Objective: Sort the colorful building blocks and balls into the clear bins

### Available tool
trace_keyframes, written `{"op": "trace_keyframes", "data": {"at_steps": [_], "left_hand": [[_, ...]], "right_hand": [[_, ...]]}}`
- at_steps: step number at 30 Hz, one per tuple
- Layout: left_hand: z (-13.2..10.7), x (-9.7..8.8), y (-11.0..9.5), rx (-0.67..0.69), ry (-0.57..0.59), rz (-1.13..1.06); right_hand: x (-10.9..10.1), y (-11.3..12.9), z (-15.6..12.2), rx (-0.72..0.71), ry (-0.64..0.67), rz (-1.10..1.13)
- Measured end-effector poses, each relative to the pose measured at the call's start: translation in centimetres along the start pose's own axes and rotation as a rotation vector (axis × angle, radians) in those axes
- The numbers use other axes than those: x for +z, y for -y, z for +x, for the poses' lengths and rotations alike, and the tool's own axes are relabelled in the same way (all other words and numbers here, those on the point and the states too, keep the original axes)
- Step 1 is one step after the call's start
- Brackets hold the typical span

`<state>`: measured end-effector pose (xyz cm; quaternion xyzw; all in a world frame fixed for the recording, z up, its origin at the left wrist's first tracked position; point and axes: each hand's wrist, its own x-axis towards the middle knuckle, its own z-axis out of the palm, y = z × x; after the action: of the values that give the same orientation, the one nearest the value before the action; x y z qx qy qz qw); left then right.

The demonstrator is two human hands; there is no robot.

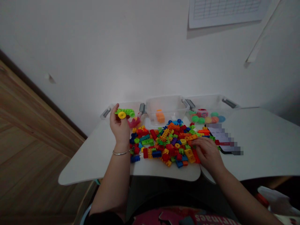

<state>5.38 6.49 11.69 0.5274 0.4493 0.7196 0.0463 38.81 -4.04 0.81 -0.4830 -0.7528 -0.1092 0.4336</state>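
1. The left hand (119, 126) is held up at the left side of the pile, and a green curved brick assembly (125, 112) is clamped between its thumb and fingers. A yellow round piece (122, 115) is seen at the near side of the assembly (whether the two are joined cannot be told). A pink brick piece (134, 122) is seen just beside this hand.
2. The right hand (206, 153) is placed low at the right edge of a pile of plastic building bricks (168, 143), and its fingers (194, 143) are touching the bricks. Whether a brick is clamped by them cannot be told.
3. The pile is spread on a white desk (257, 147), in many colours, between the two hands.
4. Three clear plastic bins are lined up behind the pile. An orange brick (160, 116) is seen in the middle bin (164, 109), and round coloured pieces (206, 118) are seen in the right bin (208, 104).
5. A metal bracelet (120, 152) is worn on the left wrist.
6. To the right of the pile, a dark flat object (222, 139) is lying on the desk (it is pixelated, so it cannot be named).
7. A printed table sheet (225, 11) is fixed on the wall above.
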Motion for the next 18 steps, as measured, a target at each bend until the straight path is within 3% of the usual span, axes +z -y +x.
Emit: {"op": "trace_keyframes", "data": {"at_steps": [3,7,12,18], "left_hand": [[1.4,-0.1,1.3,0.005,0.041,0.235],[2.6,0.1,2.6,-0.102,0.153,0.566],[2.6,0.4,3.2,-0.176,0.249,0.709],[2.0,0.6,2.7,-0.158,0.316,0.864]], "right_hand": [[0.0,0.0,0.0,0.013,0.006,0.013],[-0.1,0.1,0.0,0.019,0.009,0.017],[-0.1,0.1,0.1,0.008,0.008,0.013],[0.0,0.1,0.1,0.034,0.024,0.021]]}}
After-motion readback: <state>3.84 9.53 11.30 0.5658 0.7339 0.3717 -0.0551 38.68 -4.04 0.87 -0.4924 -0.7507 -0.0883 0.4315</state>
